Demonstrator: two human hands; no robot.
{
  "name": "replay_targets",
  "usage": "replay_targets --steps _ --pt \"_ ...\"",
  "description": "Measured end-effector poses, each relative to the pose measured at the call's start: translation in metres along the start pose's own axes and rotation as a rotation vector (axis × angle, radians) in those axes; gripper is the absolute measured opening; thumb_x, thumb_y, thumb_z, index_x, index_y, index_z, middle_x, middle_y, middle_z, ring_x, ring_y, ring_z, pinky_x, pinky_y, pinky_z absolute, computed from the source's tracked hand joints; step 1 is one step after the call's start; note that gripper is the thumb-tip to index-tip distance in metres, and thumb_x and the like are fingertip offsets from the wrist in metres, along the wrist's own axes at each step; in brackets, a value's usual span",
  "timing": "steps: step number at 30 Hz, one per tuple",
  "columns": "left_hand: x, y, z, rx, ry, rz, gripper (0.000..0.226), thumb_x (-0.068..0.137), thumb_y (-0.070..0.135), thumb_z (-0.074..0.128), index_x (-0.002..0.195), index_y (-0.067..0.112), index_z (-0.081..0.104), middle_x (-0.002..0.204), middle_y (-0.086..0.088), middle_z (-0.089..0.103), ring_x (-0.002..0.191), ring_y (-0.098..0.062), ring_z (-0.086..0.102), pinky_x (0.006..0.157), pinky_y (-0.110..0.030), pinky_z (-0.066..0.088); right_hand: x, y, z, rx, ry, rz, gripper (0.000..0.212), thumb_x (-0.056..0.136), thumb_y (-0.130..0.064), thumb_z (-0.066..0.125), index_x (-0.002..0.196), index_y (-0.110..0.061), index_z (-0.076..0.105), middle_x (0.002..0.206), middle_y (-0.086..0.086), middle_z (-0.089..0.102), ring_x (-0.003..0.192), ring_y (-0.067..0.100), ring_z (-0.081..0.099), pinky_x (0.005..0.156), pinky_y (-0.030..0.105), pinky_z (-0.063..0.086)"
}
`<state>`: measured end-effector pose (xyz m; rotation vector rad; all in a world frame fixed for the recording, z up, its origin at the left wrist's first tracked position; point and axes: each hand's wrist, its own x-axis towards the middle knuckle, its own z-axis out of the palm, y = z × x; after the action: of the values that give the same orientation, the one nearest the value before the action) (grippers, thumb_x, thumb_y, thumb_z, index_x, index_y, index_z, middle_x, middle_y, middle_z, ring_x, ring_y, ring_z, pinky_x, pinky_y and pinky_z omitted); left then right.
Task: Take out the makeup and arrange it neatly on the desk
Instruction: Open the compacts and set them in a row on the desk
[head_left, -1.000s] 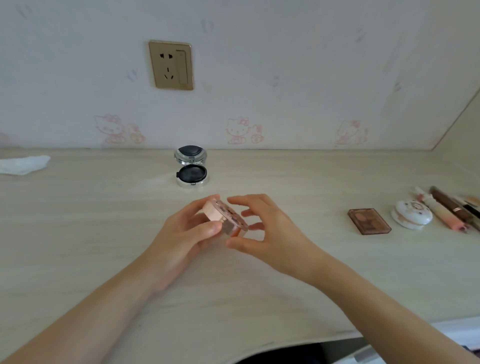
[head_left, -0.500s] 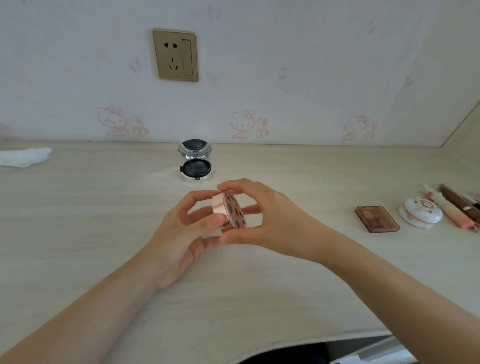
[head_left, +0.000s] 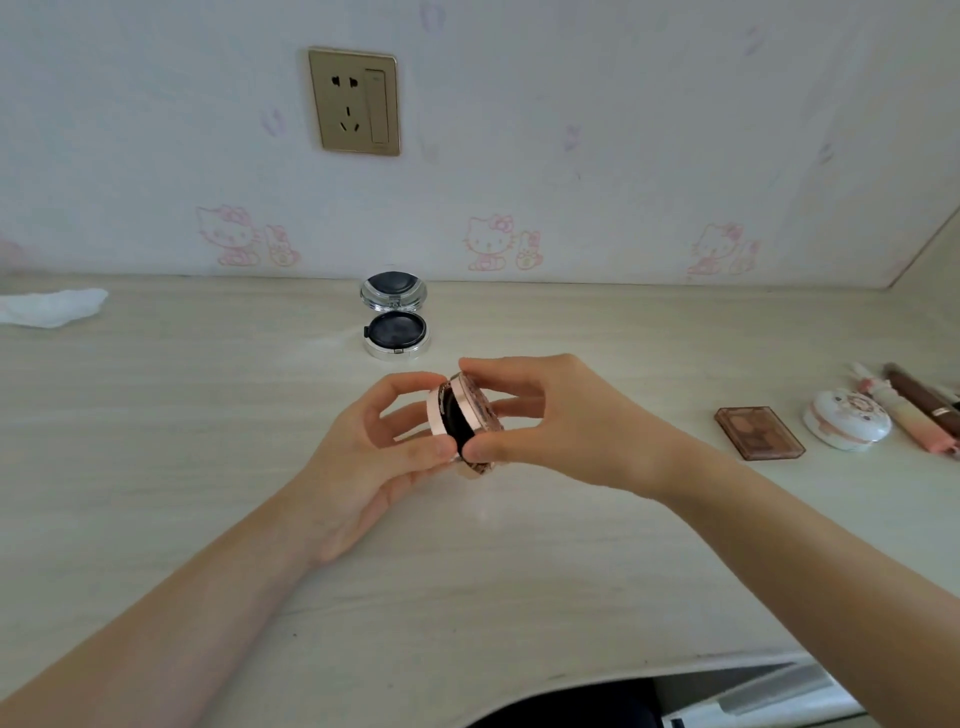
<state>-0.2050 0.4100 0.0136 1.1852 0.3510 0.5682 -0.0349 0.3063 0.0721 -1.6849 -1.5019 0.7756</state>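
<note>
Both hands, L (head_left: 374, 457) & R (head_left: 550, 415), pinch part-open pink compact (head_left: 462, 421) w/ curled fingers.

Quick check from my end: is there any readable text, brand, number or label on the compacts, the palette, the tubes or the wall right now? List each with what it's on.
No readable text anywhere in this view.
Rose-gold compact, held in both hands: patterned lid, no legible wording.
Open silver compact: no lettering visible.
Brown palette: markings too blurred to read.
White round case: floral print only.
Tubes at the right edge: a band, too small to read.
Wall socket: unmarked.
Wallpaper: cartoon cat figures, no words.
</note>
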Motion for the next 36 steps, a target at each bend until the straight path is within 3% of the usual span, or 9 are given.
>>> replay_targets --steps 4,7,12,15,20,24,26,31,36 --pt "0.002 -0.003 0.001 0.383 0.05 0.095 0.059 0.056 0.026 0.087 0.107 0.024 0.056 0.108 -0.004 0.072 0.103 -0.02 0.068 0.084 -0.026 0.053 0.002 0.009 -0.005 0.006 -0.045 0.024 0.062 0.071 -0.016 0.08 0.128 -0.027 0.059 0.116 -0.024 0.061 0.106 -0.016 0.055 0.084 0.004 0.045" --pt "0.002 -0.007 0.002 0.606 0.1 0.124 0.059 0.049 0.048 0.088 0.097 0.036 0.055 0.108 0.011 0.07 0.107 -0.007 0.064 0.092 -0.029 0.046 0.004 0.011 -0.006 -0.037 -0.095 -0.006 0.045 0.074 -0.014 0.075 0.114 -0.034 0.066 0.111 -0.019 0.068 0.107 -0.008 0.059 0.091 0.019 0.051" --pt "-0.003 -0.009 0.005 1.071 0.252 0.152 0.068 0.043 0.088 0.065 0.097 0.048 0.055 0.104 0.034 0.057 0.106 0.015 0.048 0.08 -0.008 0.037 0.006 0.017 -0.006 -0.129 -0.153 -0.046 0.038 0.084 -0.013 0.061 0.114 -0.035 0.067 0.111 -0.01 0.07 0.109 0.006 0.061 0.097 0.04 0.049" --pt "-0.003 -0.012 0.009 1.151 0.253 0.225 0.065 0.046 0.084 0.064 0.094 0.04 0.057 0.103 0.038 0.052 0.104 0.009 0.047 0.081 -0.002 0.032 0.009 0.022 -0.008 -0.127 -0.106 -0.048 0.036 0.088 -0.01 0.06 0.117 -0.03 0.066 0.116 -0.012 0.068 0.111 0.001 0.06 0.101 0.034 0.046" --pt "-0.004 -0.016 0.01 1.298 0.259 0.285 0.069 0.051 0.083 0.058 0.096 0.031 0.064 0.097 0.022 0.063 0.107 -0.002 0.048 0.098 -0.026 0.038 0.012 0.027 -0.006 -0.172 -0.087 -0.056 0.034 0.092 -0.013 0.057 0.123 -0.023 0.064 0.121 -0.013 0.066 0.111 -0.005 0.058 0.1 0.025 0.046" --pt "-0.006 -0.019 0.01 1.458 0.217 0.287 0.061 0.064 0.069 0.066 0.105 0.025 0.069 0.105 0.013 0.068 0.111 -0.013 0.053 0.113 -0.032 0.026 0.01 0.028 -0.003 -0.264 -0.089 -0.091 0.033 0.096 -0.015 0.053 0.127 -0.022 0.061 0.125 -0.012 0.063 0.113 -0.004 0.055 0.1 0.02 0.043" --pt "-0.007 -0.021 0.011 1.511 0.235 0.348 0.052 0.068 0.06 0.071 0.104 0.022 0.072 0.104 0.012 0.069 0.107 -0.014 0.057 0.108 -0.033 0.034 0.008 0.03 -0.003 -0.269 -0.075 -0.1 0.033 0.096 -0.015 0.053 0.128 -0.021 0.059 0.126 -0.011 0.062 0.114 -0.001 0.055 0.1 0.021 0.042" --pt "-0.016 -0.022 0.023 1.518 0.216 0.578 0.021 0.07 0.034 0.08 0.085 0.018 0.077 0.092 0.008 0.071 0.087 -0.017 0.066 0.064 -0.029 0.056 0.004 0.037 -0.004 -0.184 -0.044 -0.082 0.031 0.097 -0.014 0.052 0.126 -0.018 0.059 0.126 -0.009 0.06 0.113 0.001 0.056 0.101 0.025 0.043" --pt "-0.015 -0.024 0.02 1.494 0.132 0.506 0.014 0.075 0.02 0.08 0.087 0.014 0.077 0.105 0.002 0.072 0.103 -0.016 0.067 0.075 -0.036 0.059 0.007 0.04 -0.004 -0.131 -0.028 -0.071 0.027 0.098 -0.018 0.049 0.121 -0.024 0.062 0.115 -0.016 0.064 0.108 -0.003 0.057 0.097 0.022 0.044"
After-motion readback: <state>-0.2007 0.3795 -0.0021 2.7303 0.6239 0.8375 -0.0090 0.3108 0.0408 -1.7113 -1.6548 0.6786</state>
